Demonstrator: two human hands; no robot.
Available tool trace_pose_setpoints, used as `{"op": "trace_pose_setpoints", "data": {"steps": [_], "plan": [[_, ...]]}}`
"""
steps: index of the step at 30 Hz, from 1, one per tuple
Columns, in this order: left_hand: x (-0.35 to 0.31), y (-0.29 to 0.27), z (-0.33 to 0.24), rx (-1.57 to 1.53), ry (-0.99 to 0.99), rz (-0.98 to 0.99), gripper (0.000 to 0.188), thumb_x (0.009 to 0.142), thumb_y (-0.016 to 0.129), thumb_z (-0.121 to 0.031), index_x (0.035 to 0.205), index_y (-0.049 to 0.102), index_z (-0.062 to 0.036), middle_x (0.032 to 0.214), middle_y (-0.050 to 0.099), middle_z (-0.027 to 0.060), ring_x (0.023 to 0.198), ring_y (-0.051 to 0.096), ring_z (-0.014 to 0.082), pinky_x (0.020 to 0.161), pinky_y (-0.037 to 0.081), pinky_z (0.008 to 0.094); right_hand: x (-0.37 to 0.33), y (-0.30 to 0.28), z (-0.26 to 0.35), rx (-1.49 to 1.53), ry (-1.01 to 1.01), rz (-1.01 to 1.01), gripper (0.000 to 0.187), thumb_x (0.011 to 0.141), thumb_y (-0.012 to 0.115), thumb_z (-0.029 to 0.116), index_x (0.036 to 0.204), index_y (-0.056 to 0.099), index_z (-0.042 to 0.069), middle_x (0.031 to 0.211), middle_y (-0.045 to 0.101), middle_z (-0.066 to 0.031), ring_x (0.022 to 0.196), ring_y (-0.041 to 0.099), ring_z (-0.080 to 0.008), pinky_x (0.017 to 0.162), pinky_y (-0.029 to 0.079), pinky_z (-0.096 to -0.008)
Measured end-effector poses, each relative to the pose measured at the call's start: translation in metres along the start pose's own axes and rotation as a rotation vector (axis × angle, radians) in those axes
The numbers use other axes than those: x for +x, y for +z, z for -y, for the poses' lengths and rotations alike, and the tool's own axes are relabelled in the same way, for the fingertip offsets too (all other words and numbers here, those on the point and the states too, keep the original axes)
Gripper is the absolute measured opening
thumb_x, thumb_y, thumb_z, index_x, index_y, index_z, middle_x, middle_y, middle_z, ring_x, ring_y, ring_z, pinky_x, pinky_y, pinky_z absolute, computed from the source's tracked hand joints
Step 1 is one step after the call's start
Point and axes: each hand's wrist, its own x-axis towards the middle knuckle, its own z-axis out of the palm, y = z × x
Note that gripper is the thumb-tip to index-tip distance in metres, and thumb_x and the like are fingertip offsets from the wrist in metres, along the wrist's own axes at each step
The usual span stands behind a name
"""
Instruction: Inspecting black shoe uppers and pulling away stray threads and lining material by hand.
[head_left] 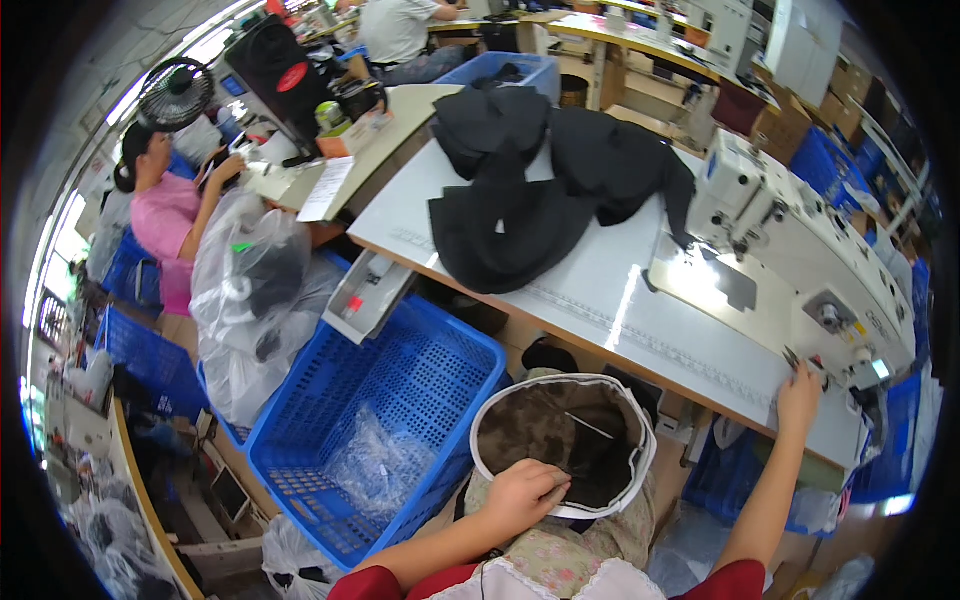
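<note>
On my lap sits a round, hollow fabric piece (560, 420) with a mottled brown inside and a white band round its edge. My left hand (525, 495) grips its near edge, fingers curled over the band. A thin white strip shows inside the hollow. My right hand (798, 395) is at the table's right end, beside the sewing machine (800, 235), closed on what look like small thread snips (792, 358); their handle is mostly hidden by the fingers. Black cut fabric pieces (515, 230) lie in overlapping stacks across the white tabletop (600, 290).
A blue basket (470, 345) with clear plastic inside stands at my left, below a pulled-out drawer (368, 298). Beyond it are a stuffed clear bag (235, 330) and a co-worker in pink (168, 220) at another table.
</note>
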Motion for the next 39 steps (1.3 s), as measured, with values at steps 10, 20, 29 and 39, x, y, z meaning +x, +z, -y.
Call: {"op": "trace_pose_setpoints", "data": {"steps": [10,20,29,39], "plan": [[0.0,0.001,0.0,0.01,-0.069,-0.008,0.007,0.071,0.07,-0.006,0.077,0.066,-0.0049,0.078,0.067,0.0086,0.073,0.063,0.0247,0.066,0.049,0.0336,-0.005,-0.022,0.017,0.102,-0.157,0.121,0.01,0.072,0.061,0.008,0.08,0.062,0.003,0.083,0.061,-0.0144,0.079,0.059,-0.032,0.071,0.047,-0.0419],[0.003,0.006,0.002,-0.148,-0.427,-0.021,0.008,0.082,0.064,-0.007,0.085,0.061,-0.0007,0.081,0.063,0.0138,0.072,0.063,0.0258,0.066,0.049,0.0314,-0.085,-0.08,0.092,0.74,-0.338,0.202,0.019,0.081,0.057,0.005,0.099,0.062,0.005,0.083,0.054,-0.0124,0.074,0.054,-0.0286,0.068,0.045,-0.0336],[0.005,0.006,0.003,-0.27,-0.566,-0.003,0.007,0.09,0.055,-0.007,0.087,0.055,-0.0005,0.074,0.059,0.0043,0.071,0.057,0.0113,0.067,0.046,0.0248,-0.183,-0.105,0.175,0.641,-1.005,0.782,0.019,0.083,0.06,0.019,0.096,0.062,0.006,0.07,0.055,-0.008,0.07,0.058,-0.0265,0.061,0.048,-0.0377],[0.0,0.009,0.007,-0.211,-0.487,0.016,0.005,0.089,0.056,-0.006,0.089,0.054,-0.0009,0.077,0.058,0.0032,0.07,0.055,0.0092,0.065,0.045,0.0225,-0.194,-0.086,0.192,0.591,-0.961,0.838,0.015,0.077,0.064,0.016,0.081,0.06,0.003,0.077,0.058,-0.0106,0.081,0.057,-0.0279,0.07,0.048,-0.038]]}}
